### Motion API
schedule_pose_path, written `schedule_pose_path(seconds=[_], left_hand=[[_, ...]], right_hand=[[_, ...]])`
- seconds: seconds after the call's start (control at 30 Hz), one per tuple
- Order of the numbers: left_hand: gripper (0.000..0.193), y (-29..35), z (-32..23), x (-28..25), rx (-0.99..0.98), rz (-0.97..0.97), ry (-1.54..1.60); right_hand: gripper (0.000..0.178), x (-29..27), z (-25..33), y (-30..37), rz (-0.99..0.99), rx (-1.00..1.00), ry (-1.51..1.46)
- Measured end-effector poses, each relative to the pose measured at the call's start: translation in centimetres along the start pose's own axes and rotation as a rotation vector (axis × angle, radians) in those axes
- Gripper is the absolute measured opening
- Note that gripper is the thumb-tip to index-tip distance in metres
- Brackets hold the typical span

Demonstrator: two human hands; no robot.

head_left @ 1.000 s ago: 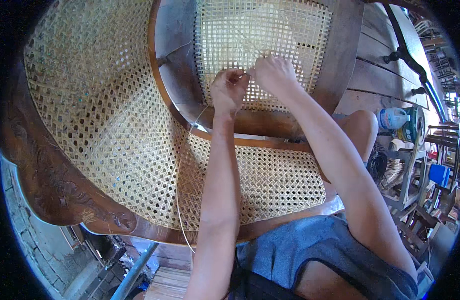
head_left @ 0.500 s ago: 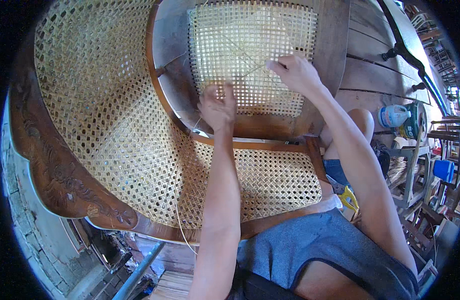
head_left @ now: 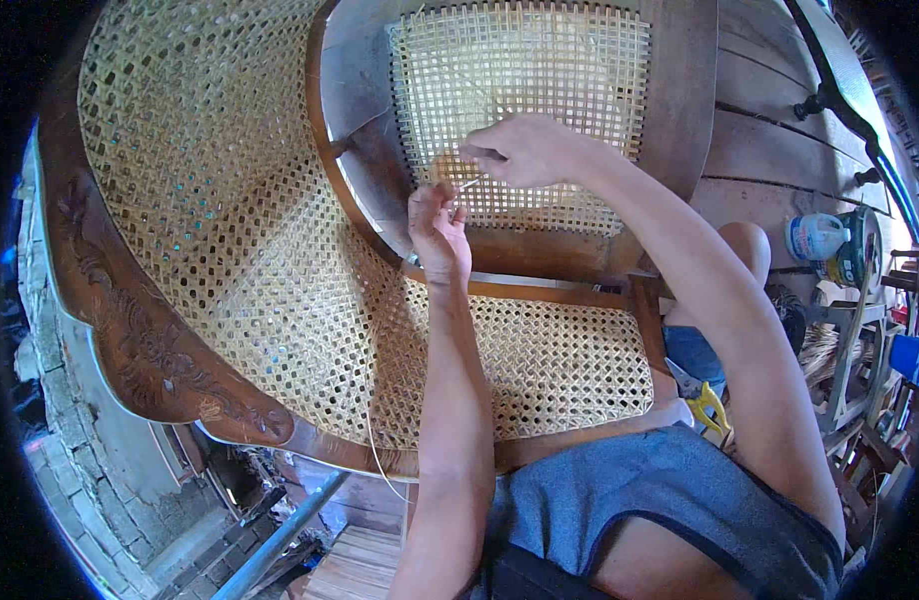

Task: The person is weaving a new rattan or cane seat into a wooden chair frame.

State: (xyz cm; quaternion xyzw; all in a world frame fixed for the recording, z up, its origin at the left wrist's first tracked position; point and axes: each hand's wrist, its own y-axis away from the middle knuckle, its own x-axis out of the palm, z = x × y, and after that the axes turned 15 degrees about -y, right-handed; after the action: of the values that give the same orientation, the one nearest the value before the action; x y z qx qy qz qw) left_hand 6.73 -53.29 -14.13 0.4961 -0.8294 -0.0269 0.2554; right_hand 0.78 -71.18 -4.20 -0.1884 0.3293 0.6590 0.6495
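The right hand [head_left: 525, 150] hung over the open-weave cane panel [head_left: 540, 80], its back turned upward and its fingers pointing toward 9 o'clock, folded narrow on a thin pale strand [head_left: 471, 184]. Its forearm [head_left: 670, 225] slanted away toward 4 o'clock, down to a bent elbow. The left hand [head_left: 442, 235] sat at the panel's near edge, at about 7 o'clock from the right hand, with its fingers half curled and its thumb toward 1 o'clock. The strand crossed the small gap between the hands, but whether the left fingertips pinched it, I could not tell. The left forearm [head_left: 455, 400] ran almost straight back toward 6 o'clock, passing over the finished cane mesh [head_left: 570, 365] of the chair. The panel lay at about 12:30 from the middle of the view, set in a dark wooden frame [head_left: 680, 100]. A yellow-handled tool [head_left: 708, 408] rested at 4 o'clock, just beside the right upper arm.
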Motion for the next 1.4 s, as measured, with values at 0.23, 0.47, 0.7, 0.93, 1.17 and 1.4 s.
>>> schedule_pose_path(seconds=[0.23,0.47,0.7,0.93,1.17,1.4], left_hand=[[0.019,-0.4,1.4,-2.3,0.112,-0.212,-0.171],[0.015,-1.2,3.1,-3.8,0.319,-0.206,-0.494],[0.013,-3.2,3.4,0.0,0.735,-0.25,-1.415],[0.007,-2.4,4.7,1.5,0.814,-0.35,-1.22],[0.007,-2.4,4.9,1.0,0.742,-0.287,-1.239],[0.008,-2.4,4.6,1.3,0.711,-0.309,-1.207]], right_hand=[[0.032,1.0,0.0,-1.7,0.081,0.037,0.017],[0.029,1.4,-1.9,-2.8,0.219,0.049,0.263],[0.019,-5.8,-5.6,3.8,-0.101,0.041,0.559],[0.024,-8.6,-7.6,6.4,-0.338,-0.011,0.585],[0.03,-10.6,-7.9,8.4,-0.305,0.066,0.632],[0.032,-11.3,-8.1,8.5,-0.399,0.031,0.62]])
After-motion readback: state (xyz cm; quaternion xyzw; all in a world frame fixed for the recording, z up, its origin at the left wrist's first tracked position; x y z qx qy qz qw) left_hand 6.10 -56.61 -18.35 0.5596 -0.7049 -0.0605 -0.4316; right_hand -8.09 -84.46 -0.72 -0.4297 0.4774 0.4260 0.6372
